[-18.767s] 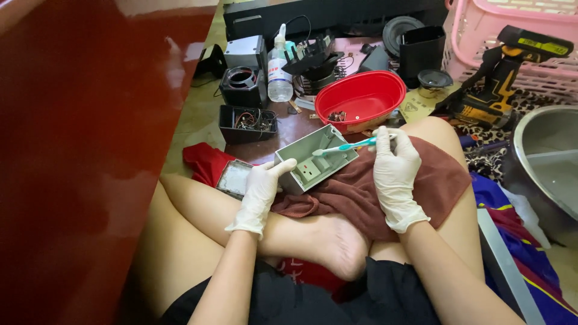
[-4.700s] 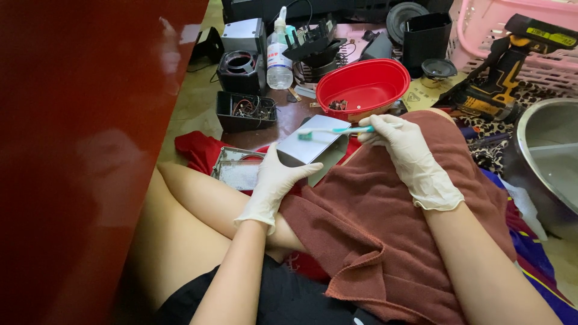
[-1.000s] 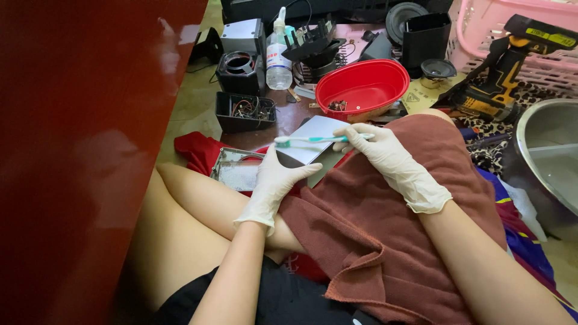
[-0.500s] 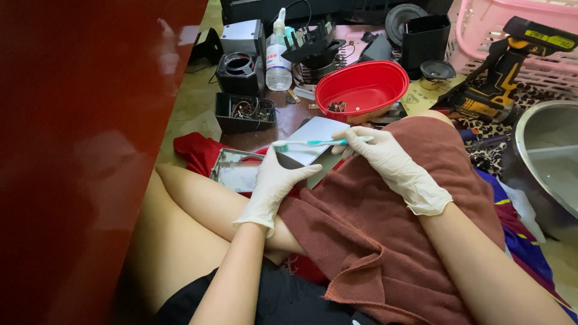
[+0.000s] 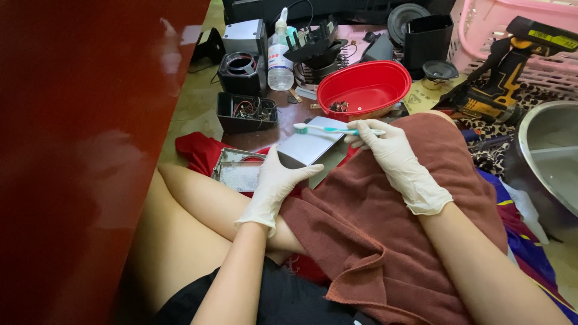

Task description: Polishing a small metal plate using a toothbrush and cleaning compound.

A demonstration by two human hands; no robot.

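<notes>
- While a dark red panel (image 5: pixel 78 150) fills the left of the view, the work is carried on over a brown towel (image 5: pixel 385 241) spread across the person's lap on the floor.
- A grey metal box (image 5: pixel 310 147), its flat outer face turned up, is clamped at its near edge by the gloved left hand (image 5: pixel 274 186), resting on the towel's edge.
- By the look of it, brushing is under way rather than finished: the box is not yet set aside, and a silver lid (image 5: pixel 238 171) lies apart just beside it.
- A steel basin (image 5: pixel 551 156) is seen at the right; its contents cannot be made out.
- A red bowl (image 5: pixel 364 90) holds a few small dark parts.
- A black open box (image 5: pixel 247 113) is filled with wires.
- A teal toothbrush (image 5: pixel 337 129) is pinched in the closed grip of the gloved right hand (image 5: pixel 394 159), bristles over the box's far corner.
</notes>
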